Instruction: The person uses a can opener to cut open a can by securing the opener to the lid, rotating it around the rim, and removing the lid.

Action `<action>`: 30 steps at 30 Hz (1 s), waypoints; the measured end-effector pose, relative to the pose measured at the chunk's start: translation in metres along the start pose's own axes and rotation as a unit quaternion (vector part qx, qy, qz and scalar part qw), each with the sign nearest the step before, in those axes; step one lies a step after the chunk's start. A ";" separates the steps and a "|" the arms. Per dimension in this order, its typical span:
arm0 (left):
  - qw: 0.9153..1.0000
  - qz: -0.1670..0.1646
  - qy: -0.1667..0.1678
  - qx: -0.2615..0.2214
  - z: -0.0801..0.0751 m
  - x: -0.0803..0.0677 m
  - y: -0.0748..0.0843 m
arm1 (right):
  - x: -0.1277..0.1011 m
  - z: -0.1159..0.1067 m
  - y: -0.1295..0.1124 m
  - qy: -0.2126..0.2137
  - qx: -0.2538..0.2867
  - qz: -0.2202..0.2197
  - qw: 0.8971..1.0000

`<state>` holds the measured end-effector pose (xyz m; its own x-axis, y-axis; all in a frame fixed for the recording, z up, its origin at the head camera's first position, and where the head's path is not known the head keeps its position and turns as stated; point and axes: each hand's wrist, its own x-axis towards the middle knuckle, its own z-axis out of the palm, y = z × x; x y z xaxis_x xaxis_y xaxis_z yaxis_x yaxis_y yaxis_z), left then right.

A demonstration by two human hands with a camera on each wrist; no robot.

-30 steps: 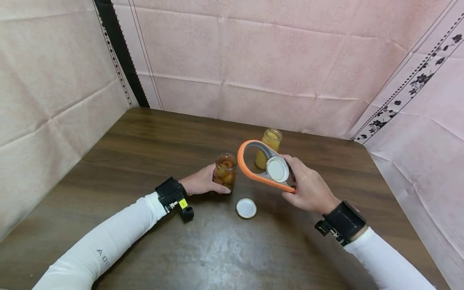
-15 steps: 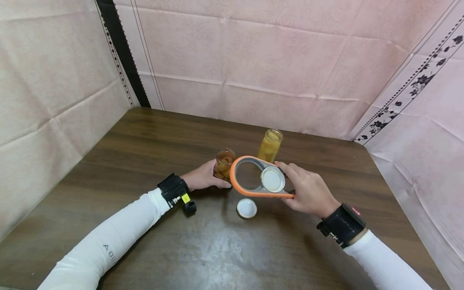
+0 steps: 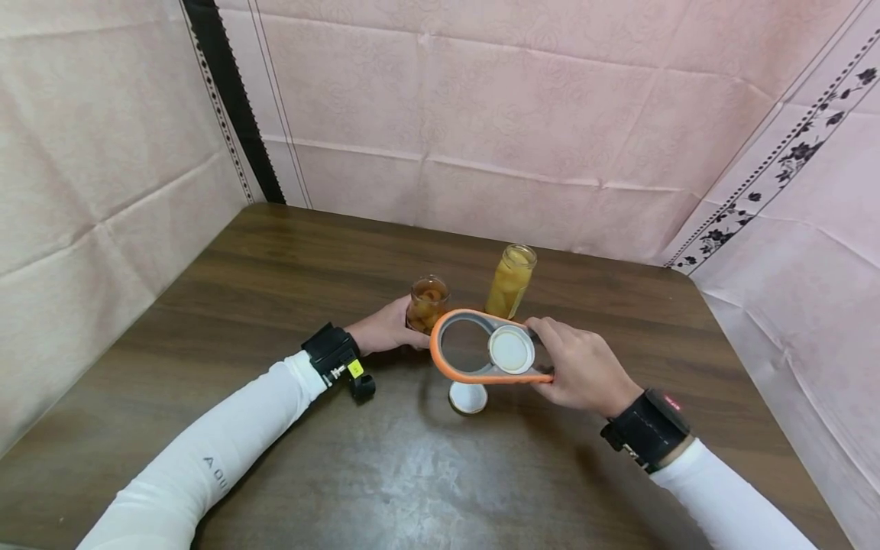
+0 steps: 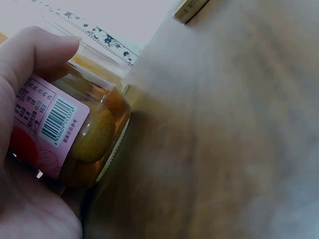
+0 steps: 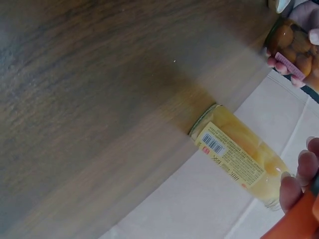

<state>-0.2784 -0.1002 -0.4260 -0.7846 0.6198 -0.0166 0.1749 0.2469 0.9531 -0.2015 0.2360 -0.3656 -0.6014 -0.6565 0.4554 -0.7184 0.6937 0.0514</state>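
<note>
My right hand (image 3: 580, 367), clamped on the orange jar opener (image 3: 481, 347) with a white lid (image 3: 511, 350) caught in it, has dropped and flattened to mid-frame. It now hangs over the loose lid (image 3: 468, 397) on the tabletop (image 3: 412, 473), so that cap looks ready to come off the tool. My left hand (image 3: 385, 334) stays wrapped round the short jar (image 3: 428, 302).

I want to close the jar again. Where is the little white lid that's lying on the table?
In the head view the loose white lid lies on the table near the middle, just below the orange jar opener that the right hand holds.
</note>
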 end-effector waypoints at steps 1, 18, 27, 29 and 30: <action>1.000 -0.001 0.003 0.001 -0.001 0.001 0.000 | 0.001 0.001 -0.001 0.000 -0.003 -0.005 1.000; 1.000 -0.018 0.015 0.005 -0.010 0.015 -0.003 | 0.001 0.005 -0.008 -0.008 -0.019 -0.045 0.999; 1.000 -0.015 0.018 0.007 -0.014 0.021 -0.004 | 0.000 0.004 -0.009 -0.024 -0.022 -0.045 0.998; 1.000 -0.014 0.020 0.005 -0.015 0.023 -0.004 | 0.001 0.004 -0.009 -0.026 -0.022 -0.043 0.998; 1.000 -0.013 0.021 0.004 -0.015 0.024 -0.004 | 0.001 0.003 -0.009 -0.028 -0.023 -0.042 0.998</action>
<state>-0.3067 -0.0980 -0.4256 -0.8131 0.5814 -0.0295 0.1582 0.2694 0.9499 -0.1965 0.2278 -0.3688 -0.5586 -0.7278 0.3979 -0.7517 0.6470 0.1282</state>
